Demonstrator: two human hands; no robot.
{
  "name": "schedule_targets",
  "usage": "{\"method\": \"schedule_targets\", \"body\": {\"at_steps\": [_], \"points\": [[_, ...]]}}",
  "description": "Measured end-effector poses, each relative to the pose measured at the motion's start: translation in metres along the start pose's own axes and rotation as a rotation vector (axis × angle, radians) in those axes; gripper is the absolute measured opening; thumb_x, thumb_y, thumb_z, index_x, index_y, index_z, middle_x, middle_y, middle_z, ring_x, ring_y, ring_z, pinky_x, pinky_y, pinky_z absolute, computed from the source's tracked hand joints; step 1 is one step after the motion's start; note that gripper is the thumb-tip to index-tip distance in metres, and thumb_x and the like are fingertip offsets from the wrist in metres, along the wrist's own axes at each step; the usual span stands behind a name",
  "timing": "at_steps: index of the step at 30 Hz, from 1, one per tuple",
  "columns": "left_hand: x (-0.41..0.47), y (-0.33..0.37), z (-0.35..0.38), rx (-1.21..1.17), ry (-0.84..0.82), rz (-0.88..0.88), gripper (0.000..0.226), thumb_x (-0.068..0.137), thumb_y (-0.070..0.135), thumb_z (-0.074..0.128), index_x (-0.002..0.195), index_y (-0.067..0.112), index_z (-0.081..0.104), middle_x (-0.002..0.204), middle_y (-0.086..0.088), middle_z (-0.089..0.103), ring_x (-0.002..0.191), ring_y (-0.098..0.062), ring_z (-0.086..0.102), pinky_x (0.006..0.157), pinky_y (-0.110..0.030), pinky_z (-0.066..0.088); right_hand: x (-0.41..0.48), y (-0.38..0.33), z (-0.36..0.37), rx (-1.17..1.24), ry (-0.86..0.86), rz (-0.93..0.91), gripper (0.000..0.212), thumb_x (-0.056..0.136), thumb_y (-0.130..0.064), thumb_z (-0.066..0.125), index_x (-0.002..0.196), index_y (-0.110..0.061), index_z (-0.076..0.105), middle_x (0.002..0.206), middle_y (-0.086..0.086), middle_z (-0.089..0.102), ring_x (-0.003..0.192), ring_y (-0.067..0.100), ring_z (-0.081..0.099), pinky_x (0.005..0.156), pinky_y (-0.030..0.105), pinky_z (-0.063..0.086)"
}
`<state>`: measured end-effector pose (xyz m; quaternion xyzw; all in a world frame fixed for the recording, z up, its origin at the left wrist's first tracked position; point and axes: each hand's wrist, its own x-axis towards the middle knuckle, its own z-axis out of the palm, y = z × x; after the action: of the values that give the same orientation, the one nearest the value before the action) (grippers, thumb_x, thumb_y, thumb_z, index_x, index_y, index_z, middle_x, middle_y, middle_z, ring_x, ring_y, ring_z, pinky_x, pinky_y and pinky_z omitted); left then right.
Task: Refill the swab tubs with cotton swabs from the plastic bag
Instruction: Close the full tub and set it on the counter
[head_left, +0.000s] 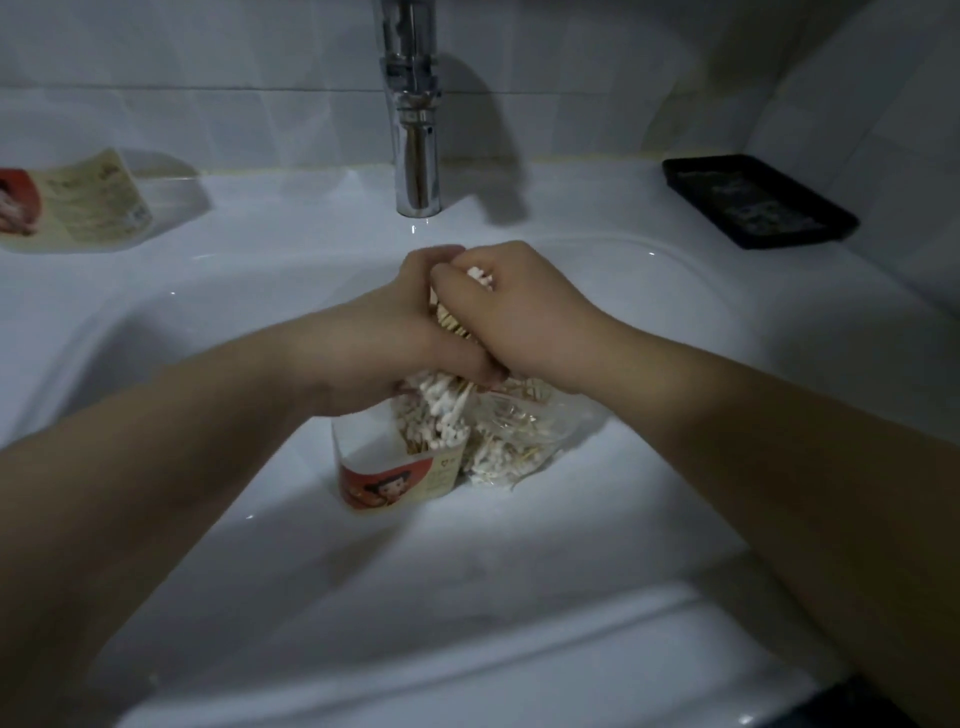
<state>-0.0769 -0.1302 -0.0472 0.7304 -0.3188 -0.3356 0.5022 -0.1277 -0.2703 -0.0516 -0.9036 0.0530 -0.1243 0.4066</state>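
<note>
We hold a bundle of cotton swabs (451, 323) between our left hand (400, 332) and right hand (530, 322), the fingers of both curled tight round it, just above the open swab tub (395, 475) standing in the sink (519, 582). The plastic bag (524, 434), with swabs inside, lies touching the tub's right side. A second tub (88, 202) lies on the ledge left of the faucet (413, 135).

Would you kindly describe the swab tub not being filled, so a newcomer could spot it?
Start at the chrome faucet behind the white sink and follow the ledge to its left. A clear swab tub with a red and cream label lies there on its side. Unlike the upright tub down in the sink, it lies untouched.
</note>
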Motion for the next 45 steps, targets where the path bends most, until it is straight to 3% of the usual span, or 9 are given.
{"method": "schedule_targets", "body": {"at_steps": [4, 7, 9, 14, 19, 24, 29, 36, 45], "points": [[0.000, 0.003, -0.004, -0.425, -0.031, -0.103, 0.034, 0.084, 0.026, 0.067, 0.116, 0.015, 0.063, 0.104, -0.015, 0.071, 0.093, -0.027, 0.070, 0.088, -0.041, 0.052, 0.004, 0.005, -0.004, 0.160, 0.120, 0.186, 0.035, 0.097, -0.027, 0.053, 0.069, -0.007, 0.059, 0.048, 0.009, 0.055, 0.036, 0.026, 0.054, 0.037, 0.024, 0.035], [0.010, -0.001, 0.005, -0.666, 0.218, -0.107, 0.048, 0.100, 0.048, 0.046, 0.126, 0.011, 0.062, 0.112, -0.013, 0.068, 0.099, -0.028, 0.069, 0.096, -0.042, 0.052, 0.005, 0.007, -0.001, 0.095, 0.279, 0.193, 0.039, 0.099, -0.033, 0.050, 0.082, -0.001, 0.064, 0.067, 0.020, 0.065, 0.049, 0.033, 0.064, 0.039, 0.026, 0.043], [0.014, -0.002, 0.016, -0.775, 0.377, -0.040, 0.046, 0.105, 0.046, 0.040, 0.119, 0.010, 0.065, 0.103, -0.012, 0.073, 0.085, -0.025, 0.073, 0.078, -0.035, 0.060, 0.001, 0.004, 0.010, 0.048, 0.327, 0.158, 0.040, 0.100, -0.037, 0.048, 0.084, -0.006, 0.067, 0.072, 0.013, 0.067, 0.066, 0.034, 0.067, 0.056, 0.039, 0.057], [0.016, -0.009, 0.031, -0.793, 0.516, -0.020, 0.045, 0.105, 0.047, 0.039, 0.116, 0.018, 0.072, 0.098, -0.007, 0.078, 0.081, -0.023, 0.076, 0.066, -0.033, 0.060, -0.007, -0.004, 0.022, 0.097, 0.203, 0.192, 0.032, 0.100, -0.034, 0.042, 0.091, -0.020, 0.069, 0.082, 0.000, 0.067, 0.083, 0.025, 0.066, 0.074, 0.051, 0.060], [0.015, -0.006, 0.034, -0.754, 0.552, -0.008, 0.041, 0.106, 0.042, 0.039, 0.115, 0.022, 0.074, 0.104, -0.002, 0.079, 0.080, -0.019, 0.076, 0.060, -0.030, 0.060, -0.009, -0.005, 0.020, 0.161, 0.198, 0.197, 0.027, 0.099, -0.035, 0.045, 0.088, -0.026, 0.069, 0.077, -0.003, 0.067, 0.068, 0.018, 0.067, 0.059, 0.040, 0.061], [0.011, 0.001, 0.031, -0.700, 0.515, 0.002, 0.068, 0.107, 0.045, 0.038, 0.052, 0.036, 0.077, 0.070, 0.005, 0.076, 0.067, -0.018, 0.075, 0.071, -0.036, 0.056, -0.007, -0.004, 0.017, 0.258, 0.225, 0.206, 0.027, 0.100, -0.038, 0.052, 0.090, -0.026, 0.075, 0.073, -0.002, 0.070, 0.058, 0.018, 0.067, 0.042, 0.022, 0.048], [0.002, 0.011, 0.021, -0.572, 0.597, -0.003, 0.043, 0.108, 0.047, 0.034, 0.129, 0.024, 0.063, 0.102, -0.009, 0.076, 0.087, -0.032, 0.076, 0.081, -0.050, 0.061, -0.007, -0.011, 0.014, 0.335, 0.241, 0.219, 0.024, 0.096, -0.033, 0.059, 0.079, -0.021, 0.071, 0.063, 0.000, 0.066, 0.051, 0.019, 0.064, 0.045, 0.025, 0.048], [-0.013, 0.015, 0.000, -0.387, 0.600, -0.134, 0.034, 0.105, 0.034, 0.037, 0.116, 0.021, 0.066, 0.106, -0.003, 0.069, 0.087, -0.020, 0.065, 0.077, -0.032, 0.050, -0.016, -0.026, 0.022, 0.144, 0.194, 0.146, 0.030, 0.095, -0.035, 0.063, 0.068, -0.022, 0.065, 0.060, -0.002, 0.064, 0.044, 0.013, 0.060, 0.041, 0.022, 0.044], [-0.035, -0.027, -0.026, -0.274, 0.747, -0.286, 0.026, 0.102, 0.024, 0.049, 0.124, 0.014, 0.061, 0.118, -0.008, 0.059, 0.106, -0.027, 0.056, 0.092, -0.039, 0.047, -0.028, -0.022, 0.061, -0.099, 0.054, 0.136, 0.026, 0.099, -0.045, 0.057, 0.094, -0.023, 0.070, 0.087, -0.003, 0.064, 0.081, 0.020, 0.062, 0.073, 0.026, 0.041]]}}
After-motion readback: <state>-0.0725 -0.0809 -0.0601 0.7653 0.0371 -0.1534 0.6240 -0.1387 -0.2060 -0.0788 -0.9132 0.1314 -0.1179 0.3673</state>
